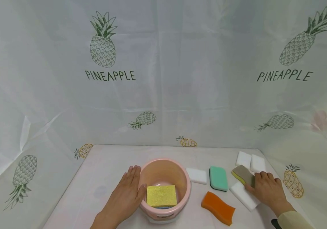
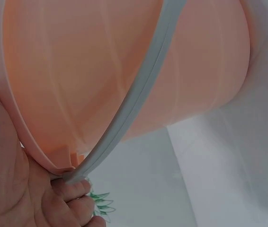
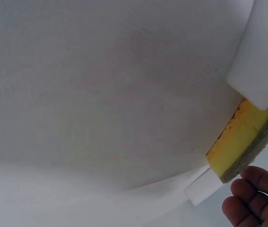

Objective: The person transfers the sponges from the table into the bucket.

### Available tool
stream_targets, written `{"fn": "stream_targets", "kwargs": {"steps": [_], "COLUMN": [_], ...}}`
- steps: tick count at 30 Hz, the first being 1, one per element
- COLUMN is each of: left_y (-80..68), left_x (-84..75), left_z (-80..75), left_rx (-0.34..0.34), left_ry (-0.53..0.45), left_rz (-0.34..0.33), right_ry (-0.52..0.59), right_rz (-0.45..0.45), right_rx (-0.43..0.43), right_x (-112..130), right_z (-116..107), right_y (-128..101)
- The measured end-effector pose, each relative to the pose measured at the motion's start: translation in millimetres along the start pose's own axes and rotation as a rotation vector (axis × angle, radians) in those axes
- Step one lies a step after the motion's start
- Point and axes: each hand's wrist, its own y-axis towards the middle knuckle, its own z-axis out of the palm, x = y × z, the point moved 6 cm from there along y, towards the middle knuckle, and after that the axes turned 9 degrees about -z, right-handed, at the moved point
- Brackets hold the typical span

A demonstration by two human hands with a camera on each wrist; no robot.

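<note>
My left hand [image 1: 127,190] rests flat-fingered against the left rim of a pink bucket [image 1: 185,200], palm turned to it. Inside the bucket lies a yellow sponge [image 1: 161,195] with a bluish underside. A grey handle [image 2: 138,90] crosses the bucket's side in the left wrist view, close to my fingers. My right hand [image 1: 267,189] holds the right end of a yellow and grey scouring sponge [image 1: 243,174], thumb along one long edge and fingers at the other. Its yellow layer [image 3: 236,139] shows beside my fingertips in the right wrist view.
A white sponge [image 1: 244,195] lies in front of the scouring sponge, and two white sponges [image 1: 243,159] lie behind it. Left of these are a green sponge [image 1: 218,178], an orange sponge [image 1: 218,207] and another white sponge [image 1: 197,176]. A pineapple-printed curtain [image 1: 163,95] backs the table.
</note>
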Motion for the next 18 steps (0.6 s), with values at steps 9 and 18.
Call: {"fn": "stream_targets", "kwargs": {"steps": [9,18], "left_y": [-0.4,-0.1], "left_x": [0.7,1.6], "left_z": [-0.5,0.4], "left_rx": [-0.003,-0.012], "left_ry": [-0.006,0.002], "left_rz": [0.004,0.010], "right_ry": [0.036,0.037], "right_rz": [0.013,-0.037], "right_rx": [-0.009,-0.172], "right_x": [-3,0], "right_z": [2,-9], "right_y": [3,5]}}
